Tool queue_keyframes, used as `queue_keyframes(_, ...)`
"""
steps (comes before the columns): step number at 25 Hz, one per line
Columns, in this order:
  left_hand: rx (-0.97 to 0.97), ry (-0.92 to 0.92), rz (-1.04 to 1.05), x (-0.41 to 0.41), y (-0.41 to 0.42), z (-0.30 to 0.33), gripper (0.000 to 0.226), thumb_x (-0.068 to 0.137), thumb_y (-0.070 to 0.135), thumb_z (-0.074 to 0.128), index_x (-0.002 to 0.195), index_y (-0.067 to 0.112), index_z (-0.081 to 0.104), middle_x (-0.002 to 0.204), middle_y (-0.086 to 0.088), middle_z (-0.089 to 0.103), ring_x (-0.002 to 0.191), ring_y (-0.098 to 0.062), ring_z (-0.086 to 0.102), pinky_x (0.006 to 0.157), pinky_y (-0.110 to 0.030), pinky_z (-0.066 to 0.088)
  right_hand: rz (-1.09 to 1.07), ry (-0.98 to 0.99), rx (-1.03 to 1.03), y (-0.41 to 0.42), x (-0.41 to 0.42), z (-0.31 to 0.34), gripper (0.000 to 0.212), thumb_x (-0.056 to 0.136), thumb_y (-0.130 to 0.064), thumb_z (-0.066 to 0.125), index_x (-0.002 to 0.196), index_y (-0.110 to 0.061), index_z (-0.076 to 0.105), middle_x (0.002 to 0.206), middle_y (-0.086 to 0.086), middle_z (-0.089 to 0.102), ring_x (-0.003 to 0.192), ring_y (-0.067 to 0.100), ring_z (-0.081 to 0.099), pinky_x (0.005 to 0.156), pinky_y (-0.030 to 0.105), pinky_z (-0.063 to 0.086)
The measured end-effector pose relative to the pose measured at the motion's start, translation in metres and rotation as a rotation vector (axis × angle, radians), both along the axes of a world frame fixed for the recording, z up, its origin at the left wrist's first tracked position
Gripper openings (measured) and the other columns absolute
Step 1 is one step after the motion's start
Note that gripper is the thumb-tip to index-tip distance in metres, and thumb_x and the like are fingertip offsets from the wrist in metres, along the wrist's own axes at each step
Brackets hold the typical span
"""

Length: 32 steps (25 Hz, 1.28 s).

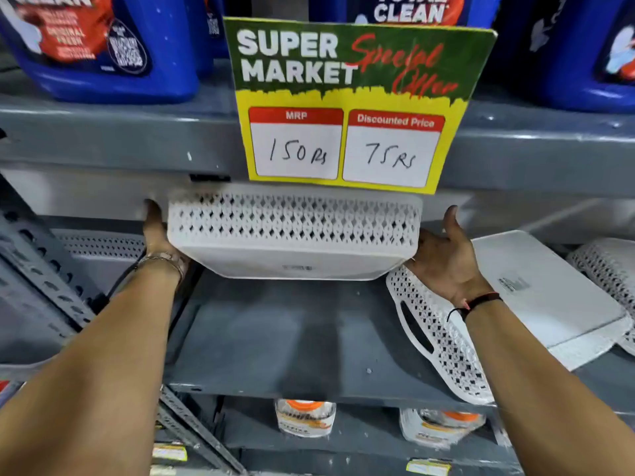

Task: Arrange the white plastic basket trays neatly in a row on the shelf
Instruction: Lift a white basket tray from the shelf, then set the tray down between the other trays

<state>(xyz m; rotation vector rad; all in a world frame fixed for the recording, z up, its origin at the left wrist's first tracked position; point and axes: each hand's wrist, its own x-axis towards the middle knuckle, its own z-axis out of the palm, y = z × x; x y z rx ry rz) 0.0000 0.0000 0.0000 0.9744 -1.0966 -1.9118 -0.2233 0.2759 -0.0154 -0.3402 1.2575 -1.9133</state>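
Basket tray (293, 231) clasped between left hand (161, 235) and right hand (443, 259), above shelf (275, 338).

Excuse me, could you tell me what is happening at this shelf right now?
A person is holding a white basket tray between the left hand and the right hand, lifted above the grey shelf, just under the price sign. More white trays lie tilted and overlapping to the right, not yet in a row.
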Motion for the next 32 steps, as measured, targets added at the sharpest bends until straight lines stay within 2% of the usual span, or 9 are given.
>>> queue_keyframes(3,0.051,-0.153,-0.072,0.011,-0.001,-0.024,0.060,0.093,0.041,0.038,0.048,0.016,0.069,0.048,-0.002,0.072,0.040,-0.016,0.064,0.050,-0.019,0.051,-0.039,0.011,0.135,0.003,-0.002,-0.019,0.030,0.085,-0.037,0.054,0.080,-0.011,0.069,0.074,0.004,0.073,0.078,0.021,0.065,0.071,0.035,0.056)
queue_keyframes(6,-0.067,-0.445,-0.072,0.023,-0.002,-0.046,0.020,0.089,0.025,0.053,0.069,0.020,0.056,0.100,-0.008,0.062,0.058,-0.014,0.052,0.058,-0.024,0.045,-0.036,0.238,0.530,0.006,-0.001,-0.040,0.021,0.088,-0.002,0.051,0.104,0.007,0.060,0.091,0.018,0.065,0.077,0.025,0.057,0.060,0.026,0.047)
queue_keyframes(14,-0.295,-1.085,-0.049,0.017,0.013,-0.069,0.029,0.086,0.004,0.054,0.059,-0.003,0.062,0.097,-0.033,0.069,0.079,-0.028,0.057,0.062,-0.030,0.042,0.050,0.554,0.957,0.007,0.007,-0.070,0.020,0.075,0.005,0.059,0.095,0.010,0.060,0.108,0.030,0.064,0.100,0.040,0.064,0.090,0.049,0.054)
queue_keyframes(17,-0.248,-1.042,0.039,0.016,0.017,-0.075,0.029,0.086,0.003,0.049,0.105,-0.015,0.063,0.083,-0.018,0.075,0.091,-0.029,0.060,0.052,-0.027,0.041,0.052,0.547,0.951,0.007,0.011,-0.067,0.022,0.078,0.005,0.059,0.099,0.008,0.060,0.110,0.027,0.064,0.101,0.036,0.064,0.091,0.046,0.055)
queue_keyframes(22,-0.253,-1.056,0.102,0.020,0.015,-0.085,0.040,0.084,0.017,0.049,0.112,-0.010,0.060,0.115,-0.024,0.065,0.104,-0.039,0.063,0.084,-0.041,0.053,0.170,0.526,0.950,0.010,0.017,-0.058,0.029,0.081,0.002,0.058,0.110,0.004,0.056,0.115,0.020,0.062,0.104,0.029,0.063,0.089,0.036,0.056)
queue_keyframes(24,-0.376,-1.194,0.074,0.011,0.023,-0.076,0.047,0.088,0.026,0.053,0.118,-0.009,0.055,0.122,-0.026,0.059,0.111,-0.043,0.057,0.087,-0.044,0.050,0.230,0.583,0.975,0.013,0.016,-0.048,0.010,0.085,-0.006,0.060,0.092,0.001,0.058,0.093,0.015,0.066,0.083,0.021,0.067,0.072,0.025,0.057)
queue_keyframes(28,-0.769,-1.102,0.162,-0.041,0.059,-0.045,0.039,0.089,0.007,0.050,0.125,-0.006,0.048,0.134,-0.029,0.045,0.125,-0.039,0.044,0.104,-0.042,0.038,-0.089,0.774,0.921,0.033,-0.026,-0.009,0.034,0.089,-0.013,0.054,0.055,-0.013,0.049,0.063,0.008,0.059,0.042,0.007,0.055,0.057,0.019,0.051)
queue_keyframes(30,-0.945,-0.881,0.022,-0.086,0.085,-0.032,0.025,0.089,0.001,0.046,0.109,-0.008,0.059,0.112,-0.028,0.062,0.112,-0.036,0.057,0.089,-0.038,0.046,-0.314,0.776,0.843,0.059,-0.063,0.000,0.029,0.087,-0.012,0.053,0.058,-0.011,0.052,0.068,0.017,0.059,0.046,0.012,0.061,0.051,0.022,0.052)
queue_keyframes(32,-0.744,-0.653,-0.337,-0.138,0.140,-0.022,0.019,0.094,0.008,0.045,0.089,-0.003,0.059,0.062,-0.015,0.069,0.070,-0.027,0.071,0.053,-0.028,0.050,-0.410,0.909,0.992,0.107,-0.106,-0.001,0.028,0.088,-0.018,0.050,0.072,0.001,0.062,0.081,0.028,0.063,0.078,0.029,0.066,0.066,0.037,0.050)
